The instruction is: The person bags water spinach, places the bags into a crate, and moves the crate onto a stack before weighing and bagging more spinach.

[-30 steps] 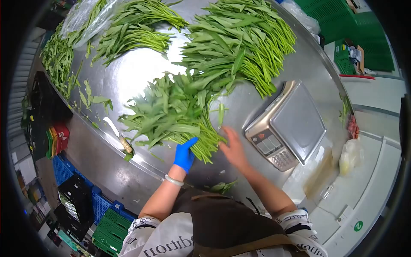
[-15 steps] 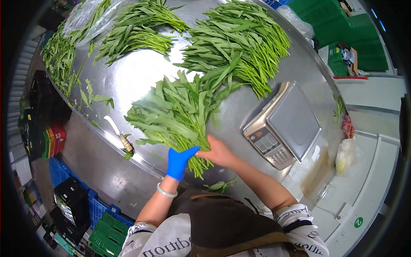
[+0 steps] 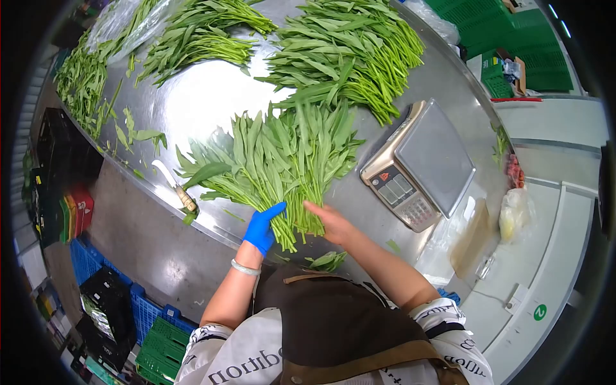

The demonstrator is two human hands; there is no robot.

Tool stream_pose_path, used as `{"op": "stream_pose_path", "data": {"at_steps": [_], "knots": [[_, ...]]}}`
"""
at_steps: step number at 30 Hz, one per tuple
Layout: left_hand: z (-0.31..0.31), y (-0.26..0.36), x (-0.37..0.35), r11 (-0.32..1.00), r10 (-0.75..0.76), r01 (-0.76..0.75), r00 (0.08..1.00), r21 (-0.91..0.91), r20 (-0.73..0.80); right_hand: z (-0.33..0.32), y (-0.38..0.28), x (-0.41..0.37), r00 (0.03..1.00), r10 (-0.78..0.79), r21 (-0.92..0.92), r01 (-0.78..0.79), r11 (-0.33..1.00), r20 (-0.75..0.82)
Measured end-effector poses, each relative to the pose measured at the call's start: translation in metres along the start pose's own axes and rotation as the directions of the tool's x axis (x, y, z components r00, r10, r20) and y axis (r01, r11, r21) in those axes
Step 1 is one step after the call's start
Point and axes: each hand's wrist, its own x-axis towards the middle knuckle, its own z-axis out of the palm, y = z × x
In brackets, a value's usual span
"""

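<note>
The fingers of the gloved left hand go under the cut stem ends of the bunch of leafy greens and are hidden there. Only the thumb shows, laid across the top of the stems, so I cannot tell how far that grip is closed. The far heaps of greens run out of frame at the top edge, and the display on the weighing scale is too small to read.

The bare right hand has its grip open: the fingers are stretched flat and press against the right side of the same stem ends. The bunch lies fanned on the steel tabletop between the two hands, leaves pointing away from the person, just left of the scale.

Counted: two hands, one bunch between them, and three further heaps, namely the right heap, the middle heap and the left heap. One knife lies at the tabletop's near edge, and one small clump of loose stems lies below the hands.
</note>
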Motion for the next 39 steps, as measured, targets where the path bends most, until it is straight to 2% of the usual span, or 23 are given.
{"op": "stream_pose_path", "data": {"at_steps": [3, 4, 7, 9, 11, 13, 14, 15, 17, 19, 20, 23, 25, 27, 28, 29, 30, 32, 33, 36, 37, 38, 39], "knots": [[0.004, -0.007, 0.005, 0.992, 0.095, -0.099, 0.994, 0.079, 0.059, 0.014, 0.004, 0.004, 0.995, -0.052, -0.243, 0.029, 0.97, -0.089], [0.003, -0.006, 0.004, 0.994, 0.071, -0.078, 0.994, 0.083, 0.084, 0.016, 0.005, 0.002, 0.991, -0.105, -0.311, 0.074, 0.947, -0.086], [0.019, -0.001, -0.026, 0.951, 0.198, -0.217, 0.974, 0.219, 0.105, 0.024, 0.005, -0.015, 0.962, -0.271, -0.472, 0.235, 0.849, -0.009], [0.034, -0.01, -0.05, 0.92, 0.28, -0.291, 0.957, 0.262, 0.079, 0.03, 0.009, -0.042, 0.915, -0.389, -0.515, 0.385, 0.766, 0.106], [0.031, -0.024, -0.063, 0.88, 0.336, -0.347, 0.937, 0.325, 0.092, 0.007, 0.024, -0.037, 0.944, -0.323, -0.573, 0.299, 0.763, 0.064], [0.011, -0.042, -0.051, 0.928, 0.21, -0.225, 0.974, 0.296, 0.083, -0.017, 0.042, -0.021, 0.968, -0.246, -0.602, 0.168, 0.78, -0.049], [0.012, -0.048, -0.054, 0.923, 0.235, -0.234, 0.971, 0.305, 0.035, -0.009, 0.054, -0.032, 0.897, -0.441, -0.619, 0.34, 0.708, -0.012], [0.024, -0.051, -0.061, 0.921, 0.253, -0.236, 0.967, 0.309, -0.015, -0.006, 0.048, -0.042, 0.933, -0.331, -0.554, 0.35, 0.756, 0.138], [0.037, -0.057, -0.086, 0.906, 0.282, -0.276, 0.959, 0.322, 0.031, -0.001, 0.035, -0.07, 0.944, -0.28, -0.525, 0.329, 0.785, 0.172], [0.059, -0.063, -0.095, 0.878, 0.375, -0.375, 0.925, 0.297, 0.059, -0.001, 0.027, -0.089, 0.911, -0.359, -0.526, 0.411, 0.744, 0.204], [0.075, -0.064, -0.098, 0.852, 0.414, -0.412, 0.908, 0.323, 0.067, -0.004, 0.02, -0.098, 0.886, -0.411, -0.527, 0.459, 0.715, 0.214], [0.14, -0.057, -0.098, 0.744, 0.439, -0.518, 0.855, 0.421, 0.275, -0.021, -0.013, -0.128, 0.765, -0.615, -0.48, 0.619, 0.622, 0.19], [0.196, -0.056, -0.093, 0.678, 0.381, -0.548, 0.832, 0.491, 0.402, -0.041, -0.044, -0.147, 0.463, -0.864, -0.644, 0.726, 0.239, 0.201], [0.251, -0.058, -0.076, 0.572, 0.249, -0.594, 0.783, 0.566, 0.57, -0.071, -0.07, -0.171, 0.496, -0.868, -0.456, 0.775, 0.437, 0.012], [0.277, -0.068, -0.065, 0.573, 0.251, -0.655, 0.713, 0.493, 0.655, -0.078, -0.085, -0.187, 0.423, -0.903, -0.461, 0.788, 0.408, -0.076], [0.311, -0.074, -0.07, 0.656, 0.154, -0.573, 0.739, 0.492, 0.656, -0.086, -0.099, -0.201, 0.349, -0.923, -0.467, 0.797, 0.383, -0.163], [0.327, -0.081, -0.045, 0.597, 0.028, -0.556, 0.736, 0.579, 0.677, -0.102, -0.11, -0.209, 0.346, -0.923, -0.417, 0.824, 0.385, -0.168], [0.361, -0.102, -0.007, 0.66, -0.133, -0.432, 0.738, 0.614, 0.662, -0.137, -0.131, -0.225, 0.339, -0.924, -0.31, 0.872, 0.379, -0.176], [0.367, -0.119, 0.02, 0.686, -0.186, -0.384, 0.729, 0.618, 0.659, -0.158, -0.137, -0.225, 0.459, -0.859, -0.219, 0.836, 0.504, -0.225], [0.354, -0.166, 0.1, 0.637, -0.172, -0.28, 0.856, 0.718, 0.487, -0.231, -0.14, -0.189, 0.581, -0.73, -0.322, 0.657, 0.682, -0.36], [0.339, -0.18, 0.128, 0.57, -0.089, -0.321, 0.891, 0.756, 0.446, -0.233, -0.139, -0.186, 0.615, -0.651, -0.343, 0.554, 0.758, -0.445], [0.337, -0.185, 0.127, 0.51, -0.005, -0.372, 0.9, 0.776, 0.435, -0.238, -0.136, -0.181, 0.579, -0.648, -0.427, 0.488, 0.761, -0.494], [0.336, -0.19, 0.121, 0.444, 0.077, -0.418, 0.899, 0.792, 0.431, -0.237, -0.134, -0.188, 0.621, -0.67, -0.436, 0.513, 0.739, -0.406]]}}
